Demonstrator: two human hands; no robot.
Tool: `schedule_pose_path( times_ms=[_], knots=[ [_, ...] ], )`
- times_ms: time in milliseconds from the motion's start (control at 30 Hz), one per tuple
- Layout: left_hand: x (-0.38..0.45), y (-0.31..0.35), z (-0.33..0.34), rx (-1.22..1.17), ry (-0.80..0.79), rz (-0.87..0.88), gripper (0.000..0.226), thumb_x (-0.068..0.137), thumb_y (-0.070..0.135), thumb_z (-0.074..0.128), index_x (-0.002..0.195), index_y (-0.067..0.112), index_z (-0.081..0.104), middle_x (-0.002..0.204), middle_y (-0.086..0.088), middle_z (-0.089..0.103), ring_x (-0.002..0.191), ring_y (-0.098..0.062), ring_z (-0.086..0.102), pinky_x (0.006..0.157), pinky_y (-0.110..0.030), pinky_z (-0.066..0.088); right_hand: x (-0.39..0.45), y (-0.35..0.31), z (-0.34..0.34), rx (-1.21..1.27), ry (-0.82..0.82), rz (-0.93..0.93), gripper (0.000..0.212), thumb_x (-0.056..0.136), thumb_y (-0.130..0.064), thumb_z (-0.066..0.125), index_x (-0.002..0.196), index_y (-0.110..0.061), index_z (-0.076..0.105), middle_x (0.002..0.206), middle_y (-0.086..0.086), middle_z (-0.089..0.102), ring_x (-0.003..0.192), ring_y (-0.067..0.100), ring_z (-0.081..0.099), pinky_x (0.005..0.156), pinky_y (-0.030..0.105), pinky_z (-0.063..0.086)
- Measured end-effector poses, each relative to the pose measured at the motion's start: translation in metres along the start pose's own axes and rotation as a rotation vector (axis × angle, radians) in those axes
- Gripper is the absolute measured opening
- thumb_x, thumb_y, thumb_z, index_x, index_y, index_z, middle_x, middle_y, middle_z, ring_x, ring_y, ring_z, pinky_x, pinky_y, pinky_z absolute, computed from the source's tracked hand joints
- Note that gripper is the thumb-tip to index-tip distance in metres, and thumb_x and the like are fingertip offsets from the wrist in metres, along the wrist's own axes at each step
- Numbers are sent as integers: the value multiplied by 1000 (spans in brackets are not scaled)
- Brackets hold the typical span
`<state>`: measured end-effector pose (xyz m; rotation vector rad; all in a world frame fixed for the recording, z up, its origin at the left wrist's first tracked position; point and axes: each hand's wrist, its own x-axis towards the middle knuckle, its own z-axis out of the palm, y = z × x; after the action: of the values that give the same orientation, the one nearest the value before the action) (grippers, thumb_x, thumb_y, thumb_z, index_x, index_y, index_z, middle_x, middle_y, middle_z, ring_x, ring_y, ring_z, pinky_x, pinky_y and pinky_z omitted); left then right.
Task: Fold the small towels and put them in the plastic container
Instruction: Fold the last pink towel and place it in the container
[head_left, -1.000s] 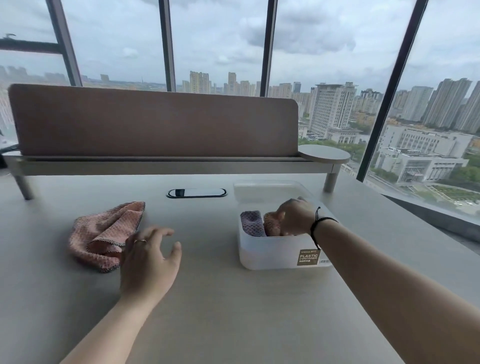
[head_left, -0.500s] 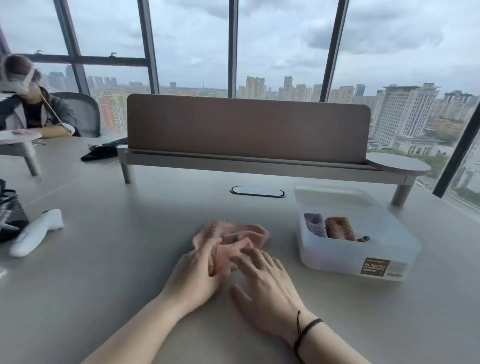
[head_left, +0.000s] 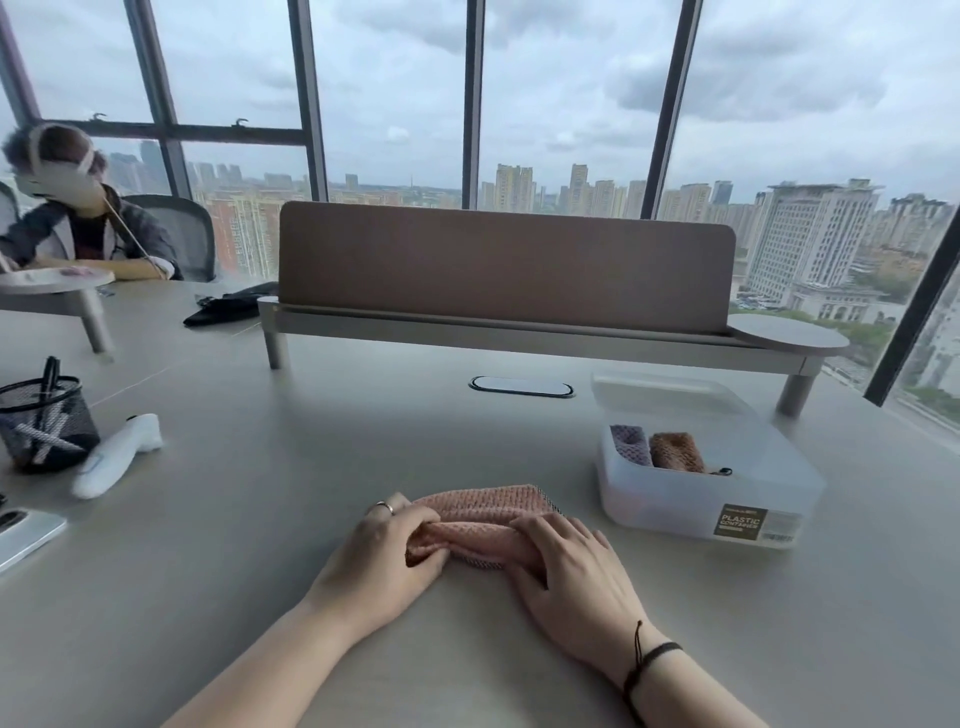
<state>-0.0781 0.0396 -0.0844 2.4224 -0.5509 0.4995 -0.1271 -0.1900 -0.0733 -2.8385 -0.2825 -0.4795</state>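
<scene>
A pink small towel lies bunched on the grey table right in front of me. My left hand grips its left end with curled fingers. My right hand holds the right end, fingers curled over the fold. To the right stands the clear plastic container with a dark label. Inside it sit a folded purple towel and a folded brown towel side by side.
A brown desk divider on a raised shelf runs across the back. At the left stand a mesh pen holder, a white handheld device and a phone. Another person sits at the far left.
My right hand left the container and joined the left at the pink towel. Both hands now grip its ends; the towel lies in a longer roll. The view turned left.
</scene>
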Motion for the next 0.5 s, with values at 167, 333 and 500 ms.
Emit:
schedule_pose_path(
  times_ms=[167,333,500],
  knots=[
    [3,1,-2,27,108,72,60,64,-14,63,113,22,68,97,7,58,90,-13,62,82,-15,43,-14,16,-8,74,59,54,33,78,-27,53,109,-34,46,101,-9,65,98,20,61,79,35,50],
    [8,7,-8,27,232,167,56,58,-15,78,103,18,72,94,4,59,90,-14,60,83,-18,44,-17,20,-16,181,79,129,32,91,-24,50,120,-33,41,108,-4,69,101,26,63,74,34,47],
    [15,21,-20,40,327,318,41,53,-15,81,81,12,70,84,0,55,80,-13,52,71,-20,42,-20,14,-33,451,10,217,38,82,-57,58,115,-43,46,78,-8,69,78,11,63,73,33,52]
  ],
)
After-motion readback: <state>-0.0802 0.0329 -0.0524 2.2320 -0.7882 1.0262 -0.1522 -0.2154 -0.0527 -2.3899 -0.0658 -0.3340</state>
